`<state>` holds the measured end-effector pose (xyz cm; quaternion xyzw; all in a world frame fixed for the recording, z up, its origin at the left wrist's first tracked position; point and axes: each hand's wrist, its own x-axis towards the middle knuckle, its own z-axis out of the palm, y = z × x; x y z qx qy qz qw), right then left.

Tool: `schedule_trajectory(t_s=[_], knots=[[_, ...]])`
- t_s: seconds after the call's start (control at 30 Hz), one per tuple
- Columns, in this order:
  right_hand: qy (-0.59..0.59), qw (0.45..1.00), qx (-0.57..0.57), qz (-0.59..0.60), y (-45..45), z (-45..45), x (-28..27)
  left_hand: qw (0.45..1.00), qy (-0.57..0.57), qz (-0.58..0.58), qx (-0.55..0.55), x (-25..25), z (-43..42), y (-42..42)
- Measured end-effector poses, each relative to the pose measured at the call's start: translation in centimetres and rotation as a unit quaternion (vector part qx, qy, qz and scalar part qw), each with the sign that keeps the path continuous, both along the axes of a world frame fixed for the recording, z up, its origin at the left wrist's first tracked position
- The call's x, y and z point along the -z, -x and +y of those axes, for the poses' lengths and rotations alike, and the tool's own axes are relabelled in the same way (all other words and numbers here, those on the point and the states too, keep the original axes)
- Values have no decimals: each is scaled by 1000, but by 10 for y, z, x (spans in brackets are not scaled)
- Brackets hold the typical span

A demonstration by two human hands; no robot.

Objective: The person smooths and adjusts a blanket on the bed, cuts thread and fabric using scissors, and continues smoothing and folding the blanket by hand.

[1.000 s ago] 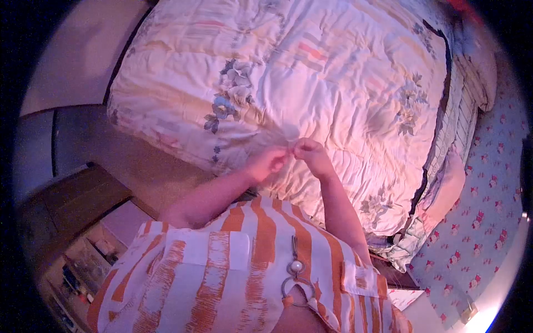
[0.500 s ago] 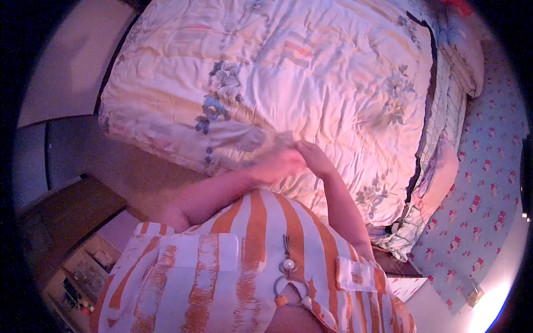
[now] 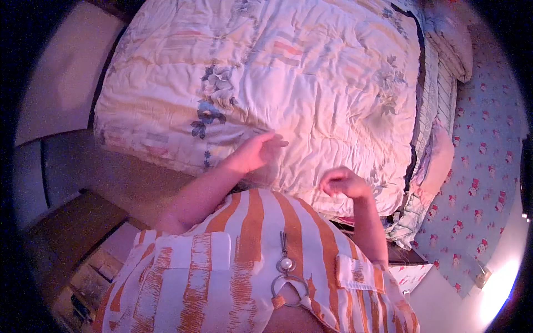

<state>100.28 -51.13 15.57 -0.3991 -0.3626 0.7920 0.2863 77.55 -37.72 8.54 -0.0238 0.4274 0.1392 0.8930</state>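
Note:
A quilt (image 3: pixel 266 89) with a floral print and pale stripes covers the bed before me, its surface wrinkled. My left hand (image 3: pixel 258 151) is over the quilt's near edge, fingers stretched out and nothing in them. To its right, my right hand (image 3: pixel 345 182) hovers apart from it above the same near part. Its fingers are loosely curled with a gap by the thumb, and no held thing shows. Whether either hand touches the cloth, I cannot tell.
A dark-trimmed edge and layered bedding (image 3: pixel 438 150) lie along the right side, beside wallpaper (image 3: pixel 477 183) with small red figures. At lower left stands brown furniture (image 3: pixel 72 222) with an open compartment of small items. A bright light glows at lower right.
My hands, together and blurred before, have separated. The left has moved slightly left and the right has drawn right and back toward me. The view has shifted a little.

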Motion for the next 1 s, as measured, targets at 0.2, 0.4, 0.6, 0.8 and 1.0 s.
schedule_trajectory(t_s=[0.2, 0.4, 0.6, 0.8, 1.0], knots=[[70, 988, -66, -125, 4, -35, -43, 933, -310, 44, 179, 30, -1, -11], [-42, 901, 174, -396, 8, -25, 31, 604, -667, -237, 367, -100, -53, -42], [65, 989, 130, 32, 94, 35, -32, 528, -617, -384, 439, -128, -68, -37], [-31, 949, 314, -19, 68, 23, -91, 610, -428, -524, 412, -158, -60, -18], [-393, 795, 453, -92, 33, -39, -176, 622, -448, -475, 433, -155, -46, -3]])
